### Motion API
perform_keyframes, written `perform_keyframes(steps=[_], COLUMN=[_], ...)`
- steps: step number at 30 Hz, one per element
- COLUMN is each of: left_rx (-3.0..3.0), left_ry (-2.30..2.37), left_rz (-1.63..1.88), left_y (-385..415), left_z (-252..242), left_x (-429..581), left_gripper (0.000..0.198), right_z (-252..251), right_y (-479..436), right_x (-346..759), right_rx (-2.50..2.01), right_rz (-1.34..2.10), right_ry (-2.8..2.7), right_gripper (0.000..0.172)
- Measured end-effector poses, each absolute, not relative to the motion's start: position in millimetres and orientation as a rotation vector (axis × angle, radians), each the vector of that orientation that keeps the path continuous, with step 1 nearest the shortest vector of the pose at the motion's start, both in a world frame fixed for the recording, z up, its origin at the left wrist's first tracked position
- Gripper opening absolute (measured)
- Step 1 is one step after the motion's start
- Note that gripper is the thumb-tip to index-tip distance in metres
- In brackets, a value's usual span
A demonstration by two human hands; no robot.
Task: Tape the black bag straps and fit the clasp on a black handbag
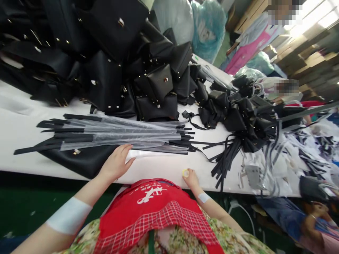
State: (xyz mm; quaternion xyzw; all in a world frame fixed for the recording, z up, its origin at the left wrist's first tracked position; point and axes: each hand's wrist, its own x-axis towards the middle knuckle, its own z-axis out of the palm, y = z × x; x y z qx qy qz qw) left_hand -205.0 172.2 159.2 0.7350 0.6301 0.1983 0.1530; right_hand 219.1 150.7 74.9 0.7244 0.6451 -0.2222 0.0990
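Observation:
My left hand (116,163) lies flat with fingers stretched out on the white table (159,167), its fingertips touching a bundle of long black straps in clear plastic sleeves (116,135). A flat black leather piece (79,160) lies just left of that hand, under the straps. My right hand (191,178) rests at the table's near edge, fingers curled round a small yellowish ring-shaped object (185,173).
A large heap of black leather bags with metal studs (111,56) fills the far side. More black bags and loose straps (238,116) lie to the right, beside white scraps (278,165). Plastic-wrapped bundles (206,28) and other people are beyond the table.

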Motion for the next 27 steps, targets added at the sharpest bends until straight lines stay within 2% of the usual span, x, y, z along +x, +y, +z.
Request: perform_keyframes(steps=[5, 9, 15, 20, 24, 27], left_rx=[1.864, 1.475, 0.549, 0.002, -0.238, -0.344], left_ry=[1.813, 1.771, 1.554, 1.278, 1.208, 1.221], left_rz=[0.623, 0.701, 0.702, 0.764, 0.817, 0.803], left_y=[169.7, 165.4, 178.3, 200.6, 218.9, 228.1], left_z=[158.0, 145.1, 115.9, 96.3, 81.6, 69.7], left_x=[-199.7, -190.2, -173.8, -167.8, -166.3, -163.7], left_gripper=[0.046, 0.042, 0.050, 0.059, 0.071, 0.076], right_z=[98.6, 103.8, 111.1, 110.2, 97.1, 89.7], right_y=[167.5, 226.7, 345.2, 417.6, 438.0, 426.3], right_x=[252.6, 228.4, 127.1, 51.5, 27.2, 26.3], right_rx=[2.292, 2.279, 1.732, 1.378, 1.287, 1.234], right_rz=[-0.603, -0.552, -0.460, -0.370, -0.398, -0.422], right_ry=[1.924, 2.077, 2.495, 2.530, 2.474, 2.442], right_gripper=[0.044, 0.055, 0.077, 0.095, 0.095, 0.086])
